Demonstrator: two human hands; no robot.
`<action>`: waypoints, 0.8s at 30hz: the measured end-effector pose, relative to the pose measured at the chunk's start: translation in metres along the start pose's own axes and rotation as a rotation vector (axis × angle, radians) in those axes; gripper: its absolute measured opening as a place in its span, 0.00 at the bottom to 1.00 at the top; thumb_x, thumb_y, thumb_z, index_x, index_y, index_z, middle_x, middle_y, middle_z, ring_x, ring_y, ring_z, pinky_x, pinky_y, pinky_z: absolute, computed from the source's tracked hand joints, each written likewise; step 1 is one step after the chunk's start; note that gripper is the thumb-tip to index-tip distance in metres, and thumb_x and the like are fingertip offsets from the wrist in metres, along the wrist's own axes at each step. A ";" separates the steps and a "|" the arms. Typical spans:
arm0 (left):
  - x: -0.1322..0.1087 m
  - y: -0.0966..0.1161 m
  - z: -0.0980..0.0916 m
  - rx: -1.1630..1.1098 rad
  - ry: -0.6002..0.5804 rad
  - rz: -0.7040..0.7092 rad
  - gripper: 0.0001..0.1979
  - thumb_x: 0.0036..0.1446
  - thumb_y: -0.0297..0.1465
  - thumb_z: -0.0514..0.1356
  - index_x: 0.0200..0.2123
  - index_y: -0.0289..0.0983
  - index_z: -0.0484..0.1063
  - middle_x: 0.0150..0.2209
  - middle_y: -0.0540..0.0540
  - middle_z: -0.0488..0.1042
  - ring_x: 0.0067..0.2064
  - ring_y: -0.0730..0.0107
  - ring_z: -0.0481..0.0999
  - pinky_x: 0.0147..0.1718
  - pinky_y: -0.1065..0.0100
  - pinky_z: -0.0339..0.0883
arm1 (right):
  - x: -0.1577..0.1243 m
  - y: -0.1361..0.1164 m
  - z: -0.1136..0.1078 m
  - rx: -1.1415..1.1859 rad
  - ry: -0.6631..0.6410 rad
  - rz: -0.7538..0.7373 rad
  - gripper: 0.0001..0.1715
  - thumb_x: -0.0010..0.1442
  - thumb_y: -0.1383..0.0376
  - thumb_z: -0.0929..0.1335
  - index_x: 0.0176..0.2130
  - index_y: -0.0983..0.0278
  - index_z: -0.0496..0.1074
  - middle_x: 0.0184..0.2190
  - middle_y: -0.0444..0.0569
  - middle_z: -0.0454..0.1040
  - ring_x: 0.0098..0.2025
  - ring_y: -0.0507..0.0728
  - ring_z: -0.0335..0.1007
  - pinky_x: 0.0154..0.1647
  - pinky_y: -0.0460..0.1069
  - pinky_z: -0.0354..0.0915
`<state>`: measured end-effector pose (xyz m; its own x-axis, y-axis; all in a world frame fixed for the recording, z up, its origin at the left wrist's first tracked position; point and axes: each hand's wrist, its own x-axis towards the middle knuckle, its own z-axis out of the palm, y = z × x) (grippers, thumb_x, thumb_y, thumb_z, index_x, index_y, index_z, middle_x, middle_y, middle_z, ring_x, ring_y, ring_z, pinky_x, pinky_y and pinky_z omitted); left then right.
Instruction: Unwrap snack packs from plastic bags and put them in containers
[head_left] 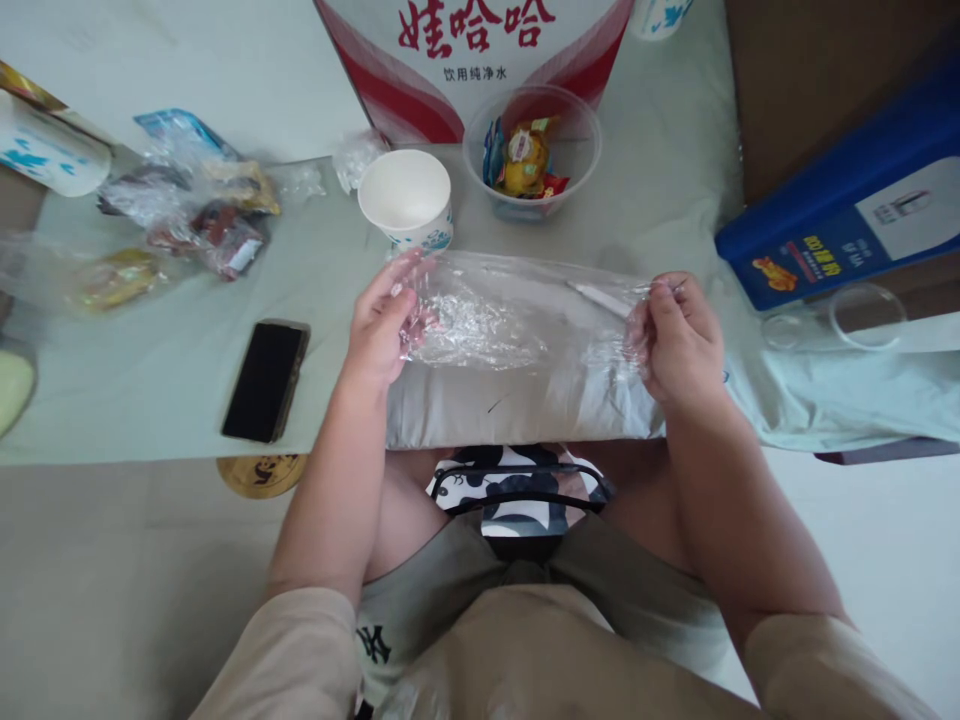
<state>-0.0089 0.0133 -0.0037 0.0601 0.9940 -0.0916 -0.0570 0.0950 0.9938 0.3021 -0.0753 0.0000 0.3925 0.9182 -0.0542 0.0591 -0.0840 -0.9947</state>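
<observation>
Plastic [517, 310] between both hands [381, 325] [684, 337], near the table edge [465, 438]

Pale green cloth-covered table [176, 395], 1 dark phone [264, 382] lying near the front edge, a white paper cup [409, 200] upright just beside 1 clear plastic bowl [583, 160], wrapped packets [202, 205] heaped at left, 1 red-and-white carton [461, 65] behind

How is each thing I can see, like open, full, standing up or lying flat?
Clear plastic film: crinkled, stretched between both hands
Left hand: fingers pinching the film's left end
Right hand: fingers pinching its right end
Paper cup: upright, open at the top
Clear bowl: upright, uncovered, partly filled
Snacks in the bowl: wrapped
Phone: lying flat, screen dark
</observation>
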 end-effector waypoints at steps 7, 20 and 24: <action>0.004 -0.006 -0.001 0.115 -0.084 -0.181 0.21 0.51 0.33 0.70 0.51 0.45 0.82 0.56 0.43 0.82 0.25 0.77 0.76 0.15 0.76 0.51 | 0.011 0.017 -0.005 -0.084 0.065 0.047 0.17 0.59 0.54 0.73 0.45 0.54 0.66 0.30 0.41 0.71 0.18 0.49 0.55 0.16 0.47 0.54; 0.011 -0.012 0.003 0.169 -0.035 -0.181 0.15 0.52 0.30 0.68 0.46 0.41 0.81 0.50 0.45 0.83 0.30 0.74 0.80 0.25 0.74 0.70 | -0.014 0.016 0.019 -0.788 -0.552 -0.661 0.17 0.61 0.60 0.73 0.50 0.59 0.75 0.53 0.58 0.78 0.57 0.70 0.74 0.59 0.66 0.69; 0.011 -0.014 0.002 0.153 -0.058 -0.191 0.09 0.55 0.31 0.68 0.41 0.39 0.81 0.44 0.45 0.82 0.32 0.71 0.82 0.29 0.71 0.73 | -0.016 0.025 0.028 -0.877 -0.603 -0.631 0.19 0.58 0.63 0.73 0.50 0.60 0.76 0.57 0.59 0.78 0.60 0.72 0.72 0.61 0.67 0.67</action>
<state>-0.0057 0.0228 -0.0182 0.1122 0.9536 -0.2794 0.1123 0.2672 0.9571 0.2717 -0.0816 -0.0266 -0.3991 0.9044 0.1510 0.7703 0.4201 -0.4798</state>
